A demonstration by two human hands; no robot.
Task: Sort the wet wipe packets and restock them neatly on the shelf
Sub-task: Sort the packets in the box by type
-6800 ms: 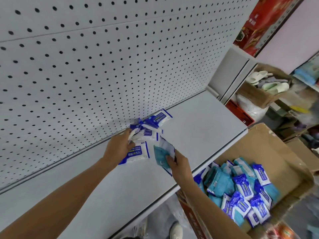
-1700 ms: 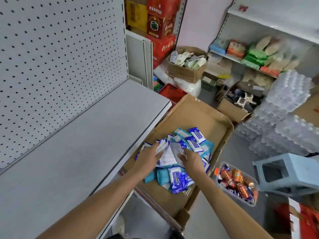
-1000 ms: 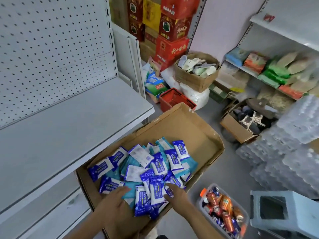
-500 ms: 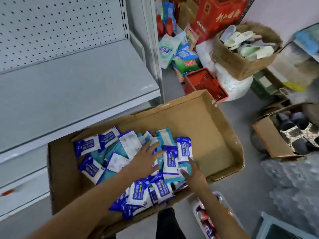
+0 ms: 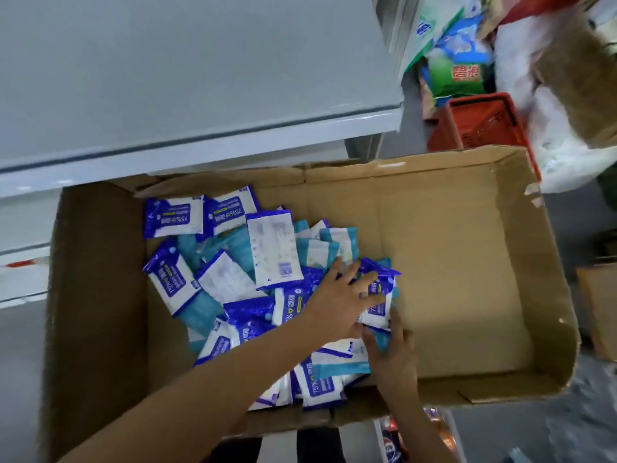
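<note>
A shallow cardboard box (image 5: 467,248) holds a loose pile of wet wipe packets (image 5: 233,279), some blue and white, some teal. My left hand (image 5: 340,302) lies flat with spread fingers on a blue and white packet (image 5: 379,304) at the pile's right edge. Just below it, my right hand (image 5: 394,352) has its fingers under that same edge, touching a teal packet (image 5: 380,339). The grey shelf (image 5: 200,78) above the box is bare.
A red plastic basket (image 5: 480,125) and bags of goods (image 5: 457,71) stand on the floor beyond the box. A bin of cans (image 5: 394,442) sits below my right forearm. The right half of the box is bare cardboard.
Both hands left the shelf and came down into the box. In the last half second the view has tilted down and my left hand has slid right onto the blue packet.
</note>
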